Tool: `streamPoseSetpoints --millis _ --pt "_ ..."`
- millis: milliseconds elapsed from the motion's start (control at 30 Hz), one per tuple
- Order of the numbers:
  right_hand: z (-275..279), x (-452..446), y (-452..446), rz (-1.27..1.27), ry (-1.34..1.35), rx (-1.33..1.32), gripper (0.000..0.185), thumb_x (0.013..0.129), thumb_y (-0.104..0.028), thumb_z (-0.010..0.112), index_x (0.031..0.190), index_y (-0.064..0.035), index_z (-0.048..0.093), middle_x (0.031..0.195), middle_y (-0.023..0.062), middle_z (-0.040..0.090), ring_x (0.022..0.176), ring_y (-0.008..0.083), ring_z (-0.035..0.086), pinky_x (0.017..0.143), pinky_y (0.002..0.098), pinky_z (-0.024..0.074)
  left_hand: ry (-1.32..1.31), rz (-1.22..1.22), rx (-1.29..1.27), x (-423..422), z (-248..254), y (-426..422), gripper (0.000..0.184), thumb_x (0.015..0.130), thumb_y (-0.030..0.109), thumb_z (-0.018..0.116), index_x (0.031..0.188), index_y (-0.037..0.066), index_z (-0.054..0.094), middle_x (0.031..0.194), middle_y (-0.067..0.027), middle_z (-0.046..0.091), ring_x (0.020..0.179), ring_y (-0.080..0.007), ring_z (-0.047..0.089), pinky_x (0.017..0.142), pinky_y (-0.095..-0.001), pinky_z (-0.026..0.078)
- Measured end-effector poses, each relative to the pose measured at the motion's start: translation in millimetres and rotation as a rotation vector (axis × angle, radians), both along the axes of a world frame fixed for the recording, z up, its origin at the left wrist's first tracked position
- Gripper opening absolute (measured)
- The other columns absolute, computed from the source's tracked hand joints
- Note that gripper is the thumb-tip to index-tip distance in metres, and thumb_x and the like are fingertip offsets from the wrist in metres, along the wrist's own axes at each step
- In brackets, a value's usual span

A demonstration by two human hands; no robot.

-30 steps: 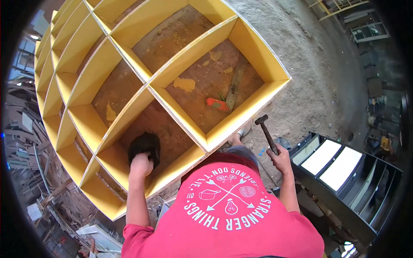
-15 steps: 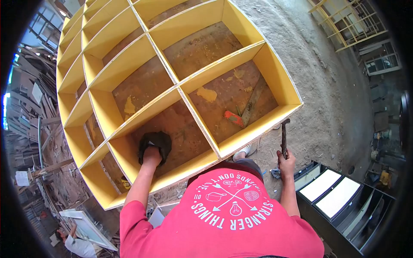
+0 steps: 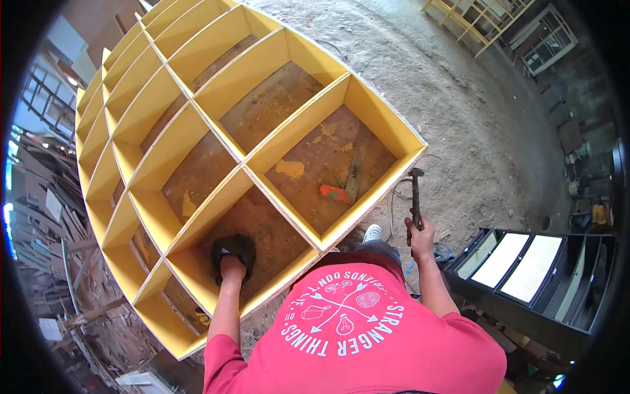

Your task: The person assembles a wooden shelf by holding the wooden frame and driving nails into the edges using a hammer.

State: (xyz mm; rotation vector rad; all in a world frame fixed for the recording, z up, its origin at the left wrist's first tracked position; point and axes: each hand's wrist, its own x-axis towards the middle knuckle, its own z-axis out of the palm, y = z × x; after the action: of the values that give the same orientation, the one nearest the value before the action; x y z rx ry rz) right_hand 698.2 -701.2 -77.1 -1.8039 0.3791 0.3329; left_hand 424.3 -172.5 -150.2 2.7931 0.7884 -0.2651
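Observation:
My left hand (image 3: 231, 268) reaches down into a black bag (image 3: 240, 248) lying in a near compartment of the yellow wooden grid frame (image 3: 283, 217). The bag covers its fingers, so what they do is hidden. Outside the frame's right side, my right hand (image 3: 421, 235) is closed around the handle of a hammer (image 3: 416, 197), whose head points up and away from me. In the neighbouring compartment lies a square with an orange handle (image 3: 336, 194) and a long flat blade (image 3: 356, 172).
A small yellow-and-black object (image 3: 203, 317) sits in the frame's near-left compartment. A black cabinet with white panels (image 3: 515, 266) stands to my right. Scrap boards (image 3: 39, 217) are piled at the left. Another yellow frame (image 3: 474, 20) stands at the far right.
My view has turned, so the frame appears shifted left. My left hand remains in the bag, and my right hand still grips the hammer.

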Motion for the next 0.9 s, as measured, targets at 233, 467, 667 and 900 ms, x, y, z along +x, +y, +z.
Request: streamPoseSetpoints --millis 233,467,667,900 --pt "-5.9 13.6 -32.7 -0.030 0.027 0.127 0.036 0.099 -0.012 0.078 0.134 -0.0082 0.069 0.065 -0.0054 0.053 0.048 0.0065 0.046 0.043 0.0275 0.0347 0.519 0.065 -0.153 15.8 9.2 6.0 0.058 0.095 0.018 0.066 0.151 0.005 0.058 0.161 -0.0223 0.051 0.149 -0.0366 0.048 0.122 -0.0448 0.042" --pt "-8.0 30.2 -73.2 -0.017 -0.040 0.170 0.034 0.100 -0.012 0.077 0.133 -0.0058 0.069 0.064 -0.0062 0.053 0.048 0.0054 0.046 0.043 0.0266 0.0344 0.295 0.004 0.092 -10.2 -52.3 36.2 0.049 0.096 0.021 0.063 0.143 0.006 0.065 0.150 -0.0202 0.062 0.141 -0.0340 0.058 0.119 -0.0420 0.046" --pt "-5.6 40.4 -106.0 0.037 -0.060 0.173 0.036 0.101 -0.014 0.075 0.136 -0.0068 0.068 0.063 -0.0068 0.051 0.047 0.0047 0.043 0.041 0.0253 0.0348 0.745 -0.197 0.267 3.2 -62.9 38.3 0.056 0.099 0.025 0.055 0.152 0.008 0.058 0.161 -0.0157 0.053 0.149 -0.0305 0.050 0.125 -0.0384 0.038" --pt "3.8 46.1 -121.7 0.070 -0.059 0.153 0.035 0.101 -0.015 0.075 0.134 -0.0054 0.068 0.064 -0.0065 0.052 0.048 0.0045 0.044 0.041 0.0252 0.0358 0.741 -0.583 0.412 -7.0 -77.6 62.8 0.055 0.102 0.027 0.051 0.154 0.011 0.058 0.160 -0.0114 0.055 0.148 -0.0298 0.051 0.126 -0.0380 0.036"
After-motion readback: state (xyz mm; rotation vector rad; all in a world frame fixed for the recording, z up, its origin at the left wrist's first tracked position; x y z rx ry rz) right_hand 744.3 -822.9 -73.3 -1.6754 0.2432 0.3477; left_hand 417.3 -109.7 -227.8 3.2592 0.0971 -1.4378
